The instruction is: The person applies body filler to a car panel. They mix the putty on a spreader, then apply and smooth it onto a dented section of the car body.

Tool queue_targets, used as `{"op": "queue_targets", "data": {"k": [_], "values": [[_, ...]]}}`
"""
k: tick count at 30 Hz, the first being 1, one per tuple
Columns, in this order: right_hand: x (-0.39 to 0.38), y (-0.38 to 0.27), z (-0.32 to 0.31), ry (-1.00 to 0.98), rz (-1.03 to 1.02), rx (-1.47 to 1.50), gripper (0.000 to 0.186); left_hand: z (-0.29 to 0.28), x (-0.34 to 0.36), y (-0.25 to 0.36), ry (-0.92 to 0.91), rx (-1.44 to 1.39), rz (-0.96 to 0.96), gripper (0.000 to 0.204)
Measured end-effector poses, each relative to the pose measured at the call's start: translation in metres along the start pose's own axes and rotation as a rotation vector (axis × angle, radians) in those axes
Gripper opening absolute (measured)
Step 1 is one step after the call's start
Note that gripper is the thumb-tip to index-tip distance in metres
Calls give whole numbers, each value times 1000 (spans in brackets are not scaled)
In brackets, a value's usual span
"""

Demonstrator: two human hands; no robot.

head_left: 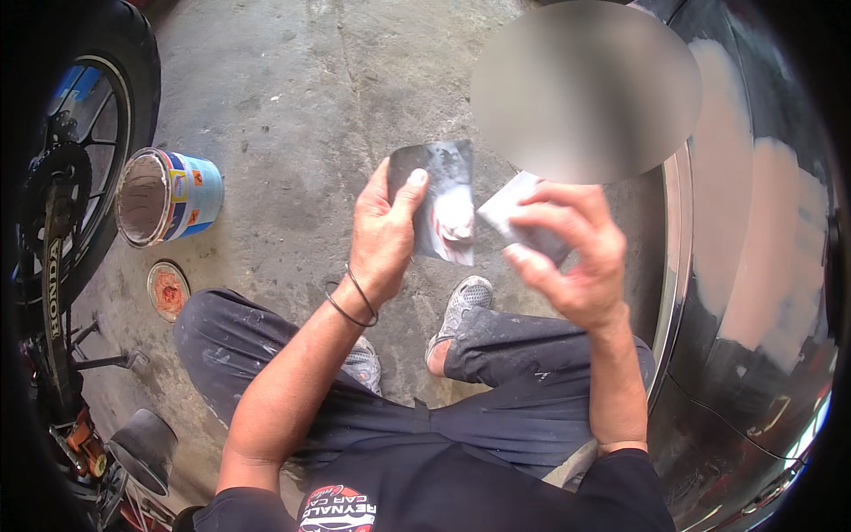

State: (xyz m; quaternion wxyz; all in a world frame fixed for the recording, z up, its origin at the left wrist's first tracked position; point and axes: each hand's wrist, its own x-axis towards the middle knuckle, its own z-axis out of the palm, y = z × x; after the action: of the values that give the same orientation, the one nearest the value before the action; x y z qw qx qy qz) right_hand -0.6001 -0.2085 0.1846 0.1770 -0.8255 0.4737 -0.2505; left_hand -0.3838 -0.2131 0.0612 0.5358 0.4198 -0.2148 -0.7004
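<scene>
My left hand [383, 229] grips a thin, dark, flat sheet [448, 164], its thumb pressed on the face. A whitish dab of paste [456, 218] with reddish streaks sits on that sheet. Just to its right, my right hand [581, 253] pinches a pale flat spreader [507, 206], with one corner pointing at the sheet. A small gap shows between the two. The spreader is partly hidden by my fingers and slightly blurred. Both hands are held up in front of me, above the concrete floor.
On the right curves a dark car panel [718, 399] with pale filler patches [758, 257]. An open can [197, 197] lies on its side at left, near a round lid [168, 291] with orange residue. A motorcycle wheel [142, 106] stands beyond. A blurred oval hides the upper right.
</scene>
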Motion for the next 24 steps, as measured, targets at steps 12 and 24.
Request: {"op": "queue_targets", "data": {"k": [12, 24], "values": [[-1, -11, 28, -377, 92, 56, 34, -9, 3, -8, 44, 22, 0, 21], [-11, 37, 17, -115, 30, -30, 44, -8, 15, 0, 81, -142, -145, 73]]}}
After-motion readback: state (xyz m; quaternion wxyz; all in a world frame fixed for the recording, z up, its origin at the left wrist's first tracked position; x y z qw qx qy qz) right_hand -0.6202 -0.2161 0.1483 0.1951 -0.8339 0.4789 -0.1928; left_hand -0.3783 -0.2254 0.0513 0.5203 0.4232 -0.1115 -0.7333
